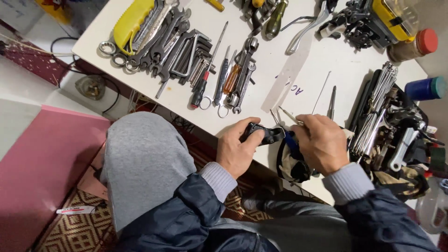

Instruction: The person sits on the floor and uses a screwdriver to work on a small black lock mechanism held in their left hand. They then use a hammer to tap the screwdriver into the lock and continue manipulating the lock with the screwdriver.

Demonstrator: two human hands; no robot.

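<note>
Left grip: I am seeing my left hand (237, 151) closing around a small black clamp-like part (262, 134), thumb and fingers wrapping its near end, clamped on it.
Right grip: my right hand (321, 143) is curling, fingers together, over a thin metal tool (288, 115) whose tip is poking out past the knuckles; the rest of what it is pinching is hidden under the palm, so I cannot tell more.
Location of part: the black part is sitting at the near edge of the white bench (289, 60), between my two hands, just above a black-and-blue strap bundle (291, 158) hanging off the edge.
Long axis: the part is lying roughly level across the view, running from my left hand towards my right, its far end pointing to the right hand.
Tool direction: the thin tool is slanting up and to the left, away from me.
Doing it well, as I judge it: I am favouring a steady left hold with the part braced against the bench edge, and the tool kept in line with whatever seat it is entering, since a slanted entry could slip.
Surroundings: a heap of spanners (161, 39) is lying at the far left, screwdrivers (219, 81) are lying mid-bench, and a bundle of thin rods (375, 107) is lying to the right.
Lap: my grey-trousered knee (140, 158) is resting below the bench.
</note>
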